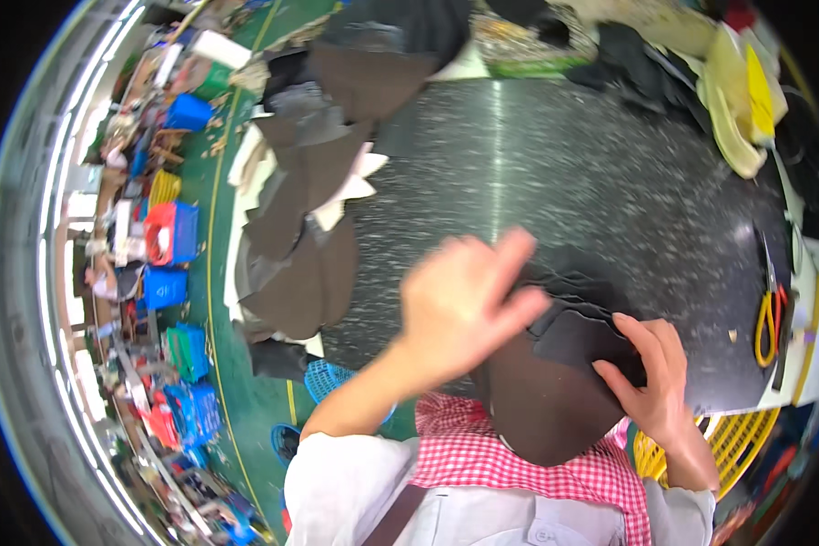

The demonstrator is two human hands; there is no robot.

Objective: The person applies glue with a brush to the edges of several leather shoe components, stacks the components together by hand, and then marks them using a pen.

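Observation:
A stack of dark brown and black cut sheet pieces (pixel 555 400), with rounded edges, lies at the near table edge and hangs over my lap. My right hand (pixel 653 378) grips its right side, thumb on top and fingers along the layered edges. Just left of the stack, my left hand (pixel 464 296) is raised and slightly blurred. Its thumb and forefinger are apart, with nothing visible between them. Behind the stack, wavy black layers (pixel 578 282) fan out on the dark speckled tabletop (pixel 482 173).
Overlapping brown pieces (pixel 305 246) line the table's left side. Scissors with yellow handles (pixel 769 314) lie at the right. Dark cloth (pixel 642 73) and pale yellow scraps (pixel 737 100) sit at the far right. A yellow basket (pixel 733 446) stands below the right edge; blue bins (pixel 166 287) line the left.

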